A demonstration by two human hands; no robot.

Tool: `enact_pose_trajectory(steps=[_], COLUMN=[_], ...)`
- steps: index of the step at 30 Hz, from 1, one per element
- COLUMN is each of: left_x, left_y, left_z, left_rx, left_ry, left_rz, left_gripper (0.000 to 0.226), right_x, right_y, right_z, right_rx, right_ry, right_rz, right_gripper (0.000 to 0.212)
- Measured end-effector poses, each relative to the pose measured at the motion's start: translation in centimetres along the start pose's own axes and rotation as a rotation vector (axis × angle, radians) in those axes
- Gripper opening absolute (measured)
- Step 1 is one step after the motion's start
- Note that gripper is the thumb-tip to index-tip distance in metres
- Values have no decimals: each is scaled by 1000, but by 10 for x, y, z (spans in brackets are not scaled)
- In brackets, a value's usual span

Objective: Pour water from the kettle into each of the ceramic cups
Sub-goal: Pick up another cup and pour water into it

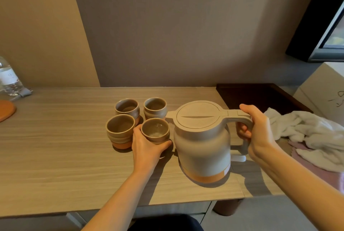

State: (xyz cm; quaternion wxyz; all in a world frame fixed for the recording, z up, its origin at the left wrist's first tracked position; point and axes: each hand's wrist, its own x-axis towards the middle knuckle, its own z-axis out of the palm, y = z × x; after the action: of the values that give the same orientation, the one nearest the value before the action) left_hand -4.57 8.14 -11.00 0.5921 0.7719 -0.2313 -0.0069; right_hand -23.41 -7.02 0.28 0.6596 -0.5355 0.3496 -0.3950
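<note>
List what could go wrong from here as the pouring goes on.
1. The four cups sit tightly clustered; the kettle spout is right beside the back right cup, so tilting could knock it.
2. The left hand wraps the near right cup, which seems to hold water; a missed pour could hit the fingers.
3. Spilled water could run to the towel.

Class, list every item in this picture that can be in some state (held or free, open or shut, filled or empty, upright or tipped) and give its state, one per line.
kettle: upright, lid shut, handle gripped by right hand
near right cup: upright, holds water, gripped by left hand
near left cup: upright, looks empty, free
far left cup: upright, contents unclear, free
far right cup: upright, contents unclear, free
water bottle: upright
white towel: crumpled
</note>
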Motion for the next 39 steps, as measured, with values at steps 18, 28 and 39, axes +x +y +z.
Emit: enact_pose_trajectory(steps=[18,28,39], left_x=[-25,37,46], left_y=[-3,-18,-24], left_z=[-49,-80,-74], left_rx=[6,-73,-72], left_ry=[-7,24,65], left_rz=[126,-217,-193], left_gripper=[79,109,95], right_x=[-12,-17,-19], right_y=[-3,-5,-9], right_z=[12,19,22], right_rx=[-60,-89,-150], right_ry=[-48,-114,-118], right_rz=[-17,-9,-17], right_gripper=[35,47,44])
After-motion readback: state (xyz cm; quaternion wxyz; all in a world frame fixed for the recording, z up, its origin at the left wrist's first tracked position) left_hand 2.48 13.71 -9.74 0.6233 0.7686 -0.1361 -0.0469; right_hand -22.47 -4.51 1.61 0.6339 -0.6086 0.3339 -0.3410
